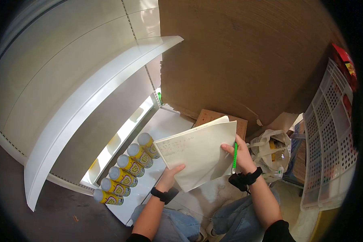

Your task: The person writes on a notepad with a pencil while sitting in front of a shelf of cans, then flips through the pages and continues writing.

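Observation:
A notebook (199, 155) with cream pages is held up in front of me, tilted, with faint writing at its upper left. My left hand (170, 177) grips its lower left edge, thumb lying on the page. On the right edge, my right hand (243, 155) pinches the notebook with the thumb on top. A green pen (235, 157) also sits in that hand, pointing down along the page's side. Most fingers of both hands are hidden behind the notebook. Left of it, several yellow cans with grey tops (130, 164) stand in a row on a low white shelf (143, 189).
A curved white upper shelf (92, 80) juts out at the left. Behind the notebook stands a large brown cardboard sheet (246, 52), with a brown box (213, 116) at its foot. At the right are a cream tote bag (266, 155) and a perforated white crate (326, 137).

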The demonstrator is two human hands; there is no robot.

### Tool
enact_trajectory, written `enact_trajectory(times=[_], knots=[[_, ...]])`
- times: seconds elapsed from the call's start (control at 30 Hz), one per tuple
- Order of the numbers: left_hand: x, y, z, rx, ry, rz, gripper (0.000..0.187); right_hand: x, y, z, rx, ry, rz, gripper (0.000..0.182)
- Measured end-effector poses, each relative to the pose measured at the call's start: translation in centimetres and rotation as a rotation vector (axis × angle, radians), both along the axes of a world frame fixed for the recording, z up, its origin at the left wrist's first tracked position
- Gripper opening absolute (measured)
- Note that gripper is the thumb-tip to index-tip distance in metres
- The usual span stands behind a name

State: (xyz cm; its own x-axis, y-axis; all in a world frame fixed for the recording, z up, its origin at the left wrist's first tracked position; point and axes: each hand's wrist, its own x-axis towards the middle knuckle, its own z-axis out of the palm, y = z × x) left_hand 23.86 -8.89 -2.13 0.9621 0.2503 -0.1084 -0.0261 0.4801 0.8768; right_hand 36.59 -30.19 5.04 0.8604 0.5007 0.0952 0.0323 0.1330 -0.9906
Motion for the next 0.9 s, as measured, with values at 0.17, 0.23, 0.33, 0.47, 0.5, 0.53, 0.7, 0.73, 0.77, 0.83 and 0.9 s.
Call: enact_trajectory(times=[0.17,0.23,0.33,0.47,0.5,0.53,0.7,0.73,0.77,0.83,0.9], knots=[[0.0,-0.2,0.0,-0.012,0.004,-0.004,0.049,0.1,0.0,-0.2,-0.034,-0.007,-0.013,0.039],[0.1,-0.2,-0.3,0.001,0.003,-0.005,0.05,0.1,0.0,-0.5,-0.019,-0.029,0.004,0.037],[0.2,-0.2,-0.3,0.001,0.012,0.019,0.05,0.1,0.2,-0.7,-0.039,-0.085,-0.003,0.036],[0.0,0.0,0.1,-0.014,0.009,0.009,0.05,0.0,0.1,0.1,0.022,-0.018,0.009,0.037],[0.0,0.1,0.0,-0.009,0.007,-0.003,0.05,0.0,0.1,0.3,0.012,-0.012,0.011,0.037],[0.0,0.1,0.0,-0.004,0.005,-0.015,0.05,0.0,0.1,0.3,0.003,-0.006,0.013,0.038],[0.0,0.1,0.2,-0.012,0.004,-0.023,0.05,-0.3,0.1,0.6,-0.001,0.053,0.022,0.041],[0.0,0.2,0.1,-0.019,-0.003,-0.027,0.05,-0.3,0.1,0.7,-0.004,0.056,0.031,0.042],[0.1,0.3,-0.1,-0.019,-0.003,-0.026,0.05,-0.3,0.1,0.7,-0.003,0.056,0.031,0.042],[0.1,0.4,-0.3,-0.023,0.012,-0.024,0.049,-0.4,0.1,0.8,0.003,0.05,0.046,0.043],[0.0,0.4,-0.3,-0.028,0.009,-0.033,0.048,-0.5,0.1,1.0,0.0,0.065,0.062,0.044]])
